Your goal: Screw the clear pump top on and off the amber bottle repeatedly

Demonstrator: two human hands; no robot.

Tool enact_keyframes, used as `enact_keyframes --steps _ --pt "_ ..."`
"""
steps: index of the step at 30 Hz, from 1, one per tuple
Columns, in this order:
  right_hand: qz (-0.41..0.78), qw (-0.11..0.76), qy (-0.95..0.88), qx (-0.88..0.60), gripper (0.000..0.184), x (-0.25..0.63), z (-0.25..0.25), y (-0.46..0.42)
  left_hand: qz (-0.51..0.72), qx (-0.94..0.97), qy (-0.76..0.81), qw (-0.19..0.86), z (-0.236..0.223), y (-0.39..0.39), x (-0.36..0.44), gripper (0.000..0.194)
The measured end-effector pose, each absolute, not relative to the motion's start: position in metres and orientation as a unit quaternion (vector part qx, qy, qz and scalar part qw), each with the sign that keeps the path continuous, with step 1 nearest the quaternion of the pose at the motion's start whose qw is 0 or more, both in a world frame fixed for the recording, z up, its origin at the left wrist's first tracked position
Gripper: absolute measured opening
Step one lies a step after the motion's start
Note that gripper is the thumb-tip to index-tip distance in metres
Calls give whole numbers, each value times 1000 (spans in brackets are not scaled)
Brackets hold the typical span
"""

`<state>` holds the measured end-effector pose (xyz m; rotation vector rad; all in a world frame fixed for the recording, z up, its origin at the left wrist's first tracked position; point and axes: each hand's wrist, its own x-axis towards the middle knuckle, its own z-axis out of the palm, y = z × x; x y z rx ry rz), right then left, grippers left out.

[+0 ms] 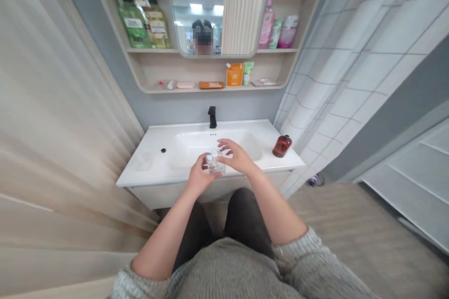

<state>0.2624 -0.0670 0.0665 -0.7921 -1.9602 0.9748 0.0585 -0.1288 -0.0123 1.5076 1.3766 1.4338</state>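
My left hand [199, 176] grips a small clear glass bottle [215, 167], possibly a perfume bottle, low over the front of a white washbasin [154, 168]. Its fingers wrap the near side of the bottle. My right hand [237, 156] hangs just to the right, its fingers spread and reaching over the bottle's top. I cannot tell whether those fingertips touch it. The hands hide part of the bottle.
An amber bottle [282, 145] stands on the basin's right deck, behind which rises a black faucet [212, 117] at the back. Above are a mirror cabinet [196, 9] and shelves [150, 70] holding several toiletries. A shower curtain [351, 88] hangs at the right, and a beige curtain [59, 103] at the left.
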Motion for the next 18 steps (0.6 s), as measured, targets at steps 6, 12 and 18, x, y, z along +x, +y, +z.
enact_keyframes --steps 6,12,18 --pt "556 406 -671 -276 81 264 1 -106 513 623 514 290 -15 -167 66 84" --pt "556 419 -644 -317 83 269 -21 -124 472 685 474 288 -13 -188 42 79" --pt "533 400 -675 -317 78 266 -29 -126 478 693 443 309 -7 -176 50 41"
